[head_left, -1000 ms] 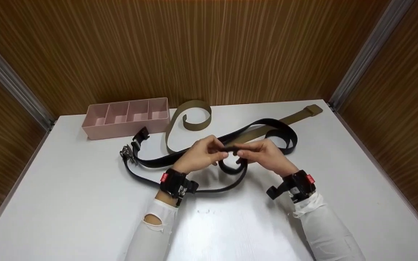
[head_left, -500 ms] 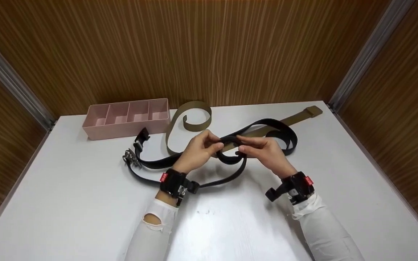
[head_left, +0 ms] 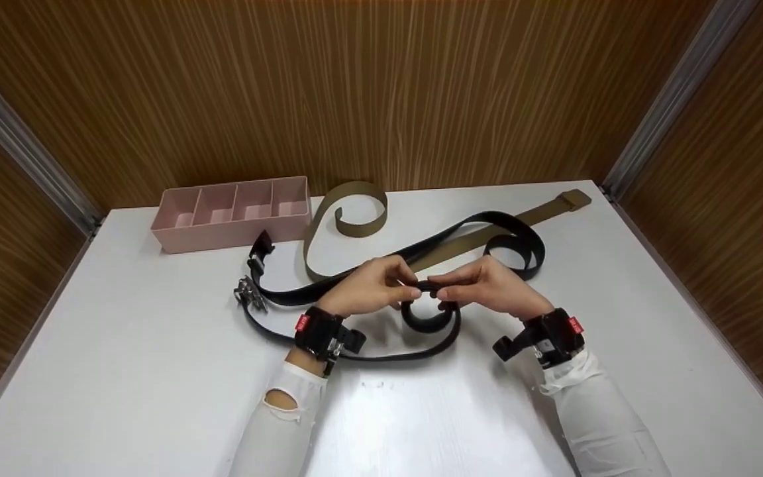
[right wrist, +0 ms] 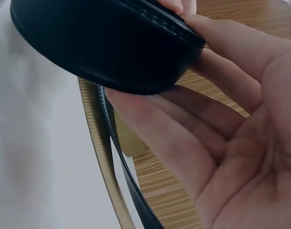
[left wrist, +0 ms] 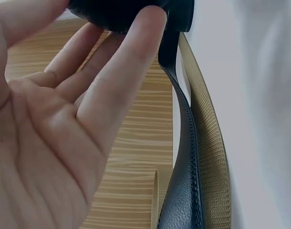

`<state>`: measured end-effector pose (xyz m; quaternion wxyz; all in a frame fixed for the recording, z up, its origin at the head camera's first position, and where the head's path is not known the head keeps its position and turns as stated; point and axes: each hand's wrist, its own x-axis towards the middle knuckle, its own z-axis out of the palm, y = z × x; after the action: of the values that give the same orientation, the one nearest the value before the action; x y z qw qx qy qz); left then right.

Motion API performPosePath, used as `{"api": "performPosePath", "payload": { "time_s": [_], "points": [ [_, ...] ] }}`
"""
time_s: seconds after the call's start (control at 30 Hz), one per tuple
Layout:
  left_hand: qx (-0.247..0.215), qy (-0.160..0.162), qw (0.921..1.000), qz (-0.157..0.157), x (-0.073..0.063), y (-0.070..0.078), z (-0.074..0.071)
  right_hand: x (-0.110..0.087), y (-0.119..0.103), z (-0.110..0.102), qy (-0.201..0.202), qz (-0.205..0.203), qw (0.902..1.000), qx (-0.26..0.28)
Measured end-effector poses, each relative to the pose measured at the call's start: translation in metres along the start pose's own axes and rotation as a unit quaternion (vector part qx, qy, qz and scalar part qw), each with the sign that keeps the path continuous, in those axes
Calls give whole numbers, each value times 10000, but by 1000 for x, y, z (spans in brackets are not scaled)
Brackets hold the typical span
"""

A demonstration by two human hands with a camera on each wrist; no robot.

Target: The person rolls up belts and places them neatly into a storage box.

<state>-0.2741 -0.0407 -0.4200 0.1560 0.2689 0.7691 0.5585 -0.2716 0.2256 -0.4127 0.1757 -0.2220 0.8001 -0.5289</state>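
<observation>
A leather-looking black belt [head_left: 428, 324] is partly rolled into a loose coil between my two hands. My left hand [head_left: 375, 286] pinches the coil's upper left side between thumb and fingers. My right hand [head_left: 491, 289] grips its upper right side the same way. From the coil, the strap curves toward me and left to a silver buckle [head_left: 249, 294] on the table. In the left wrist view, dark coil [left wrist: 117, 14] sits at the fingertips. The right wrist view has the stitched edge of the rolled belt [right wrist: 102, 47] held between thumb and fingers.
Behind my hands lies a second black belt [head_left: 302, 293], its far end curled at the right. It crosses a tan webbing belt [head_left: 360, 230]. A pink tray [head_left: 236, 235] with several compartments stands at the back left of the white table [head_left: 123, 344]. Wood-grain panels enclose the back and sides.
The coil and both hands rose slightly away from me, then came back nearer. The silver buckle has slid a little to the right. Both hands keep their hold on the belt.
</observation>
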Motion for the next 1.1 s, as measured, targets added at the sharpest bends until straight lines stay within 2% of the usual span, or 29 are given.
{"api": "performPosePath", "payload": {
  "time_s": [0.1,0.23,0.33,0.4,0.5,0.67,0.73,0.8,0.87,0.93,1.03,1.1],
  "points": [
    [-39,337,9994,60,1,0,0,4,1,4,446,-75,9981,423],
    [-232,1020,9943,222,4,-1,-1,9,4,10,1244,-364,9840,1225],
    [-371,1270,9909,263,4,-1,-2,11,4,12,1514,-537,9768,1416],
    [-460,1243,9909,252,4,-1,-2,10,4,11,1503,-604,9770,1389],
    [-526,1029,9930,230,3,-1,-2,8,3,8,1368,-551,9810,1257],
    [-171,376,9991,67,1,0,-2,3,0,1,735,-199,9959,485],
    [63,108,9999,-7,0,-1,-2,1,0,0,443,-115,9989,96],
    [173,-22,9998,-10,0,-1,-1,1,1,1,322,-59,9994,-55],
    [189,79,9998,20,0,-2,-1,2,1,3,428,-79,9990,121],
    [57,364,9993,107,0,-2,-1,5,2,7,737,-157,9957,531],
    [-176,844,9958,290,1,-2,-2,9,3,11,1255,-411,9848,1126],
    [-298,1037,9933,405,2,-2,-3,10,3,13,1485,-585,9791,1262]
  ]
}}
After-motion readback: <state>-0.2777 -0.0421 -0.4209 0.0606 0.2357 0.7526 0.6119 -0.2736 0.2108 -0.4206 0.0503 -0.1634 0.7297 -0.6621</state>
